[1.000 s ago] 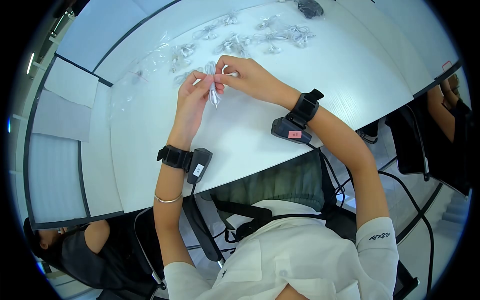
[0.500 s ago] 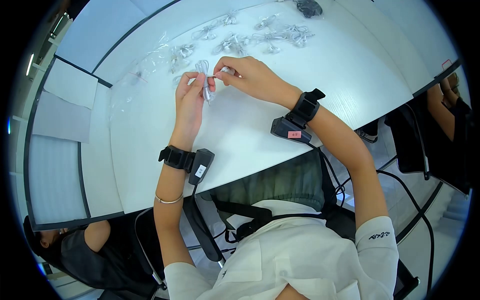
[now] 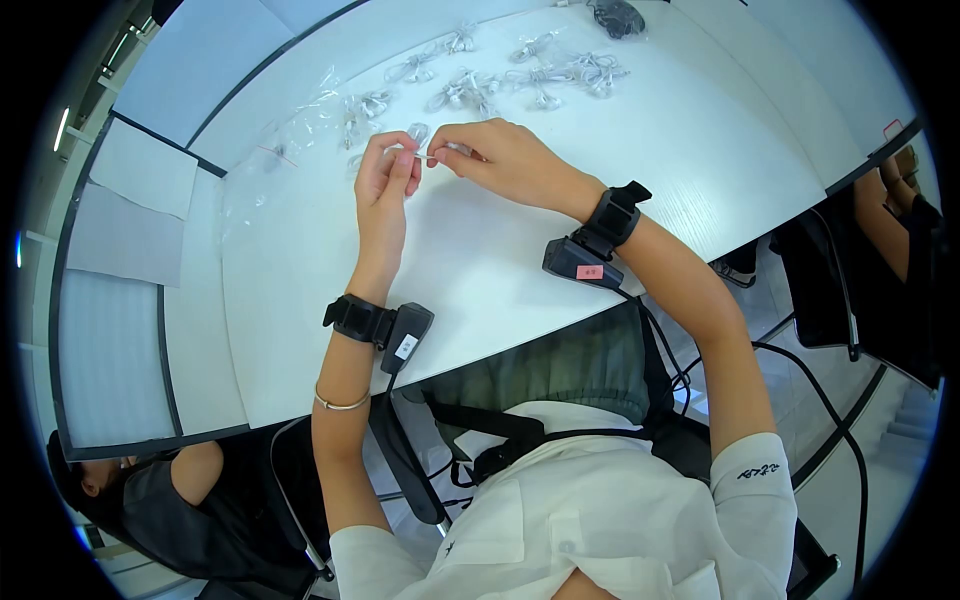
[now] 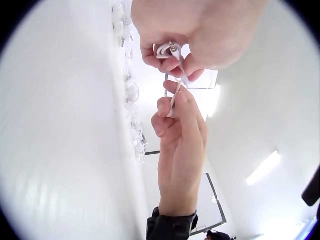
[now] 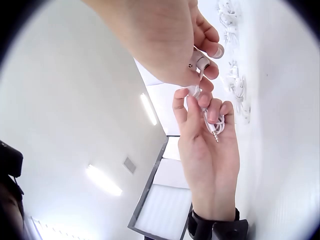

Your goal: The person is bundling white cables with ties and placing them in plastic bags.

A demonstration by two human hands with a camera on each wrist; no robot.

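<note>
A coiled white earphone cable with a metal plug is gripped in the left hand, its fingers curled round the bundle. In the left wrist view the plug pokes out of the coil beside the fingers. The right hand pinches the earbud end, and a white earbud shows between its fingers in the right wrist view. A short stretch of cable spans the small gap between the two hands. Part of the coil is hidden by the left fingers.
Several bundled white earphones lie on the white table beyond the hands. Clear plastic bags are at the left, and a dark bagged item lies at the far edge. Partition panels border the table.
The left hand has turned and the coil, upright between the hands before, is now mostly hidden behind its fingers. The right hand has drawn slightly away with the earbud end.
</note>
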